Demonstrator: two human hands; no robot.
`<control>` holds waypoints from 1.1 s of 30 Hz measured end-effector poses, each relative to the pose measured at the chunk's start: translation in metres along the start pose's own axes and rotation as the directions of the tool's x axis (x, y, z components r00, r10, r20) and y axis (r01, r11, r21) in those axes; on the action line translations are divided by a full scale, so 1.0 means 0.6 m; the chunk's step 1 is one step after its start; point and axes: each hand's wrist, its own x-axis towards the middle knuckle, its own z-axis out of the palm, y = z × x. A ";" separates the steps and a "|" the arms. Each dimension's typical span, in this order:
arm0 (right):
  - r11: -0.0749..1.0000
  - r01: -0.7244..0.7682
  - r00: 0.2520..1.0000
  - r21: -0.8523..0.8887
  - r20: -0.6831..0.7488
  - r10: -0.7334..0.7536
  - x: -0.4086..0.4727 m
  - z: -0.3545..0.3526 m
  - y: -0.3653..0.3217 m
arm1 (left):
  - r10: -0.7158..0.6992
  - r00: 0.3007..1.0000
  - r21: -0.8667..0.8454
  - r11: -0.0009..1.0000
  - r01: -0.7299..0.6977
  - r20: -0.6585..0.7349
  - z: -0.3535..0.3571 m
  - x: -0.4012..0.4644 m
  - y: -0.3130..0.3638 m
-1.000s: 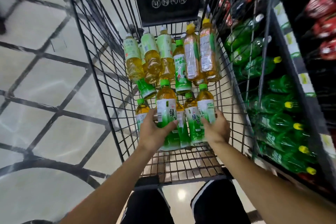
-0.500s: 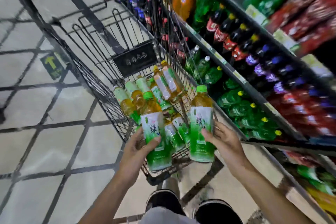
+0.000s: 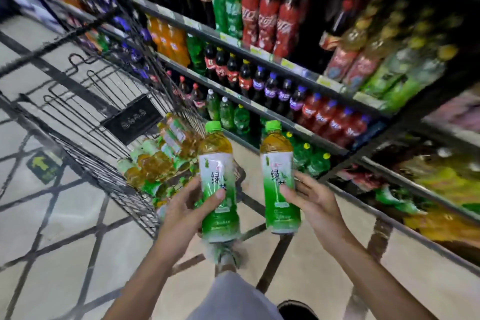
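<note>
Left green tea bottle (image 3: 219,184) stands upright in the left hand (image 3: 184,212), with the thumb across the front of the label and the fingers wrapped round behind. The right green tea bottle (image 3: 279,179) is upright in the right hand (image 3: 315,202), gripped low on the label in the same curled way. Both have green caps on top. They sit side by side but apart, near the middle of the head view, above the tiled floor (image 3: 65,215). The wire shopping cart (image 3: 109,122) is to the left, and more tea bottles (image 3: 158,161) lie heaped in its near end. To the right and farther off run the drink shelves (image 3: 262,53), stocked with cola bottles (image 3: 267,21) on an upper row and dark soda bottles (image 3: 270,88) below. The right end of the shelving is too blurred to tell its goods apart. The step in hand looks like carrying this pair from the cart to the shelves for stocking. To do it well, keep each grip at mid-label so the smooth plastic does not slip, and keep the caps up. Set one down before the other, say the right green tea bottle first and the left green tea bottle after. Slide each in base first with the label facing out, easing it past the front row so no standing bottle is knocked over.
</note>
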 end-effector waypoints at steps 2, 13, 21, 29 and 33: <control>0.997 0.067 0.998 0.036 -0.021 -0.066 -0.052 -0.076 -0.028 | 0.090 0.995 0.023 0.996 -0.091 0.042 0.074 -0.043 0.035; 0.886 0.463 0.841 -0.010 -0.308 -0.444 -0.377 -0.446 -0.202 | 0.438 0.820 -0.062 0.892 -0.448 0.368 0.474 -0.253 0.202; 0.762 0.634 0.625 -0.133 -0.492 -0.606 -0.524 -0.595 -0.317 | 0.592 0.596 -0.191 0.777 -0.599 0.542 0.664 -0.331 0.325; 0.631 0.702 0.399 -0.331 -0.552 -0.733 -0.593 -0.696 -0.443 | 0.734 0.369 -0.364 0.628 -0.688 0.570 0.808 -0.358 0.475; 0.554 0.716 0.304 -0.425 -0.525 -0.795 -0.595 -0.736 -0.524 | 0.784 0.234 -0.441 0.537 -0.719 0.574 0.865 -0.353 0.573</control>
